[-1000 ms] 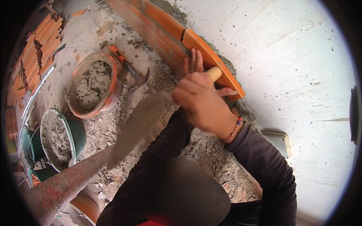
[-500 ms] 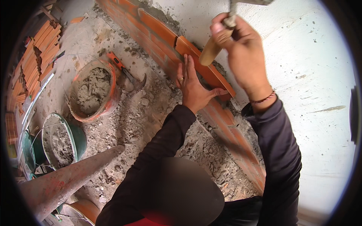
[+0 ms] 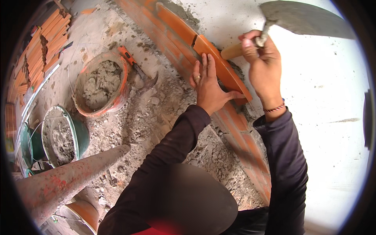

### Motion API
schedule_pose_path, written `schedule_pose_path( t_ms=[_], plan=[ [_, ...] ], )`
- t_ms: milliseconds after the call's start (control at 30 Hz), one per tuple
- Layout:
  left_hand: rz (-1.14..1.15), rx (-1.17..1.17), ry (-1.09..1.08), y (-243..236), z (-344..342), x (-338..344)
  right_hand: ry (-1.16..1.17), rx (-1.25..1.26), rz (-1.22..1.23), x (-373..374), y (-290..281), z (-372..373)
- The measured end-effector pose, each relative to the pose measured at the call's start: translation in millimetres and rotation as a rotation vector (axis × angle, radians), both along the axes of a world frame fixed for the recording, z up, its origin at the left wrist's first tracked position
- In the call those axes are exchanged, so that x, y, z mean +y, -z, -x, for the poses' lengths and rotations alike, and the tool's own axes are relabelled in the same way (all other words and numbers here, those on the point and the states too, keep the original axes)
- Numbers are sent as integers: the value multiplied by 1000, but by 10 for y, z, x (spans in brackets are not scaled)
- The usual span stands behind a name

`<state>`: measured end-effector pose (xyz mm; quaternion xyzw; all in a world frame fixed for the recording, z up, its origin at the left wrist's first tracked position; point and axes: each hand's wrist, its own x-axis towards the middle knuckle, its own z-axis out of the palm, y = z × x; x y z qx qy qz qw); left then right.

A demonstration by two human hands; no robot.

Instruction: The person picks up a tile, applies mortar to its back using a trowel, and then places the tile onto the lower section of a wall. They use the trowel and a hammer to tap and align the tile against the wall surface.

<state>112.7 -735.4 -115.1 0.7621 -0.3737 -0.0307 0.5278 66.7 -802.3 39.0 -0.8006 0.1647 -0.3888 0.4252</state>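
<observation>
My left hand point(image 3: 213, 93) lies with fingers stretched over the near side of an orange brick point(image 3: 221, 67) and the thumb apart by its near end. That brick sits on top of a low brick wall point(image 3: 243, 135) with grey mortar in its joints. Just right of it, my right hand point(image 3: 265, 74) is closed around a trowel point(image 3: 307, 18) near where its wooden handle meets the metal neck. The handle's butt points left and is at the brick's upper edge; whether they touch I cannot tell. The broad grey blade extends to the upper right.
A mortar-filled orange bucket point(image 3: 126, 94) and green bucket point(image 3: 81, 131) stand left. Beside the orange one lies a claw hammer point(image 3: 136, 67). A thick pole point(image 3: 84, 171) slants across the lower left. Bricks point(image 3: 50, 37) are stacked far left; a white wall point(image 3: 321, 102) rises right.
The trowel has turned in my right hand's grip: its handle is now nearly level and its blade has come into view. My left hand stays on the brick. The whole view has shifted slightly.
</observation>
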Motion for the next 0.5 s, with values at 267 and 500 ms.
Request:
schedule_pose_path(
  t_ms=[267,500],
  plan=[
    [-33,-7,10,-71,-7,8,22,64,32,-68,28,22],
    [24,-7,-2,-23,-11,-18,52,110,70,-61,25,7]
  ],
)
